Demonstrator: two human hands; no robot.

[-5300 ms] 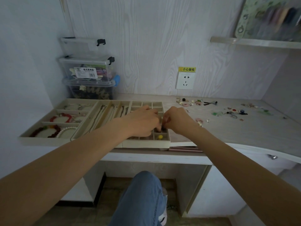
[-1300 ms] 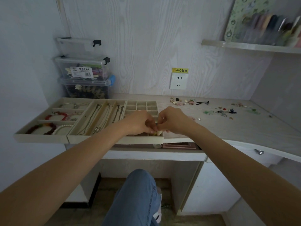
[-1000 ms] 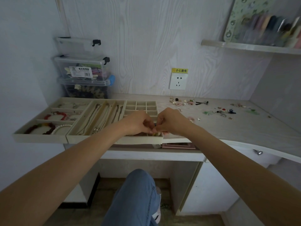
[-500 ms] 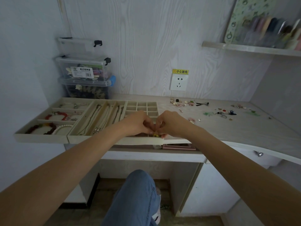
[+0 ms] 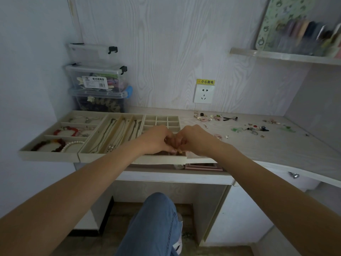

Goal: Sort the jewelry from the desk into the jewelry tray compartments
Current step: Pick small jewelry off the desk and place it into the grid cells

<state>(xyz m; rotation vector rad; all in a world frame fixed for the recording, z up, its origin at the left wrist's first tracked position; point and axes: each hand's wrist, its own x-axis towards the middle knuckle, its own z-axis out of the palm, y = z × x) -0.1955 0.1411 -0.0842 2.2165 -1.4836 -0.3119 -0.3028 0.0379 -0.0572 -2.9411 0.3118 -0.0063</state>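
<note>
One knee in blue jeans (image 5: 155, 224) fills the bottom of the view. Two bare forearms reach forward from the lower corners. The left hand (image 5: 156, 139) and the right hand (image 5: 195, 139) meet, fingertips touching, over the near right corner of the small-cell tray (image 5: 160, 159). Both hands have their fingers curled inward; a tiny yellow piece (image 5: 180, 152) shows under the fingertips, but which hand pinches it cannot be told. The near cells are hidden behind the hands.

Three cream trays sit side by side on the desk (image 5: 276, 150), overhanging its front edge: the small-cell tray, a necklace tray (image 5: 110, 133) with three long channels, and a bracelet tray (image 5: 55, 137) with three rows holding red, dark and pearl strands. Loose jewelry (image 5: 215, 117) lies scattered on the desk to the right, too small to count. Farther back, three clear bins (image 5: 97, 80) stack in the corner, beside one wall socket (image 5: 203, 93). One shelf (image 5: 284, 56) is cut off at the right edge.
</note>
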